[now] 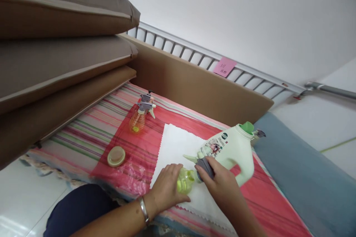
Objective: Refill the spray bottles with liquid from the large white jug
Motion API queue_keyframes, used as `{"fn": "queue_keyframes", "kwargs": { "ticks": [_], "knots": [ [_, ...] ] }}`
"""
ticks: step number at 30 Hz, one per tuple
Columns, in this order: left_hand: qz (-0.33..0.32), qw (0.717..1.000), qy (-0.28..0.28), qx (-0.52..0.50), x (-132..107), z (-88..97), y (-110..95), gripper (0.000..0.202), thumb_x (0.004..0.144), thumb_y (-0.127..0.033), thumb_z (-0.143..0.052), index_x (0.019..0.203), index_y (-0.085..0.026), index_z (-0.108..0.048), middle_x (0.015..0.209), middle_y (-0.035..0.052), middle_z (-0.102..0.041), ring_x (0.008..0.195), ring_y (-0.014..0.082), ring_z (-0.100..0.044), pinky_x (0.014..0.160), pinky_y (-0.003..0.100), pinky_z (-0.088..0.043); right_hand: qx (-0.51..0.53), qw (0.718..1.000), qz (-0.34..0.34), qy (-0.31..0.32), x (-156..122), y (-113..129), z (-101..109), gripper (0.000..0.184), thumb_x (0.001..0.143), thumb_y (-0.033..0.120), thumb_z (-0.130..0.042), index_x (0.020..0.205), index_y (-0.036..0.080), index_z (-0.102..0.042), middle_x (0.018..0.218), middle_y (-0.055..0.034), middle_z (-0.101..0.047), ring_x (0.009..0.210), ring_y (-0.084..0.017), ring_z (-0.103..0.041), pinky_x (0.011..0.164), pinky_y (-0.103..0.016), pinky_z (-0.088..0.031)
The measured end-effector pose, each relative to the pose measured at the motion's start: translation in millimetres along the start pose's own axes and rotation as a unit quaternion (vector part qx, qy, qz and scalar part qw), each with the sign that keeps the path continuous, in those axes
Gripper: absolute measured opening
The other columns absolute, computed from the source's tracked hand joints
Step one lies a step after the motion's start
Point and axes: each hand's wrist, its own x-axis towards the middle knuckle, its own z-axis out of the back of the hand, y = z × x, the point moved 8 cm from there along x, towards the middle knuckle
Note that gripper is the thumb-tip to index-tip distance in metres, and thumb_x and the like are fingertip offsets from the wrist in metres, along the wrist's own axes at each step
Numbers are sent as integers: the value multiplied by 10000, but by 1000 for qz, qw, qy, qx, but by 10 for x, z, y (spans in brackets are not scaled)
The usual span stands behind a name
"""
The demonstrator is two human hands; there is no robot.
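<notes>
A small yellow spray bottle (185,182) lies on a white cloth (178,148). My left hand (167,189) wraps around its body. My right hand (219,183) grips its grey spray head (204,166), whose pale trigger sticks out to the left. Just behind my right hand stands a pale green detergent jug (232,148) with a green cap. An orange spray bottle (140,116) with a grey head stands farther back on the striped red cloth (111,133). A round yellowish lid (116,156) lies left of the white cloth.
Brown cushions (61,55) are stacked at the left. A cardboard sheet (200,89) leans behind the table, with a white rail and a pink sticky note (224,67) behind it. A grey-blue mat (300,177) lies at the right. My dark-clad knee (78,207) is below.
</notes>
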Motion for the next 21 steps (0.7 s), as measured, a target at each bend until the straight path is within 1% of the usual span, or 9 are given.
{"fn": "queue_keyframes", "kwargs": {
  "ticks": [4,8,10,15,19,21],
  "knots": [
    [8,1000,7,4,11,2,-9,900,469,-423,-826,1250,-214,-430,1182,114,-558,1088,326,-510,911,491,-428,21,999,-24,-20,54,-132,-33,297,805,507,-445,759,232,-545,627,-16,-634,563,-211,-590,520,-276,-417],
    [16,1000,13,10,11,14,-7,904,462,-422,-830,1247,-216,-433,1177,110,-563,1081,324,-516,911,485,-429,39,997,-35,-54,58,-209,45,346,795,555,-459,768,224,-557,614,-4,-618,527,-188,-556,505,-268,-397],
    [16,1000,12,9,8,13,1,906,455,-416,-835,1244,-208,-439,1174,113,-566,1085,326,-515,912,485,-428,41,997,-38,-61,52,-216,60,362,788,567,-464,756,220,-558,595,0,-602,505,-179,-532,496,-269,-384],
    [13,1000,6,5,-2,-8,30,917,465,-406,-834,1260,-213,-420,1192,116,-557,1098,328,-510,926,495,-419,92,994,-48,-26,43,-209,-87,315,784,524,-481,745,220,-552,596,0,-603,518,-183,-532,518,-275,-402],
    [4,1000,3,0,-6,-8,19,908,476,-384,-834,1261,-207,-413,1203,114,-550,1100,315,-511,944,484,-412,114,991,-62,-22,41,-222,-179,285,784,498,-489,779,220,-552,626,-8,-622,560,-197,-557,553,-284,-422],
    [4,1000,0,-2,-6,3,12,905,476,-381,-834,1258,-204,-415,1201,113,-550,1092,310,-516,946,481,-412,121,990,-67,-18,37,-225,-201,281,784,496,-493,763,222,-551,621,-2,-615,563,-194,-552,564,-283,-425]
  ]
}}
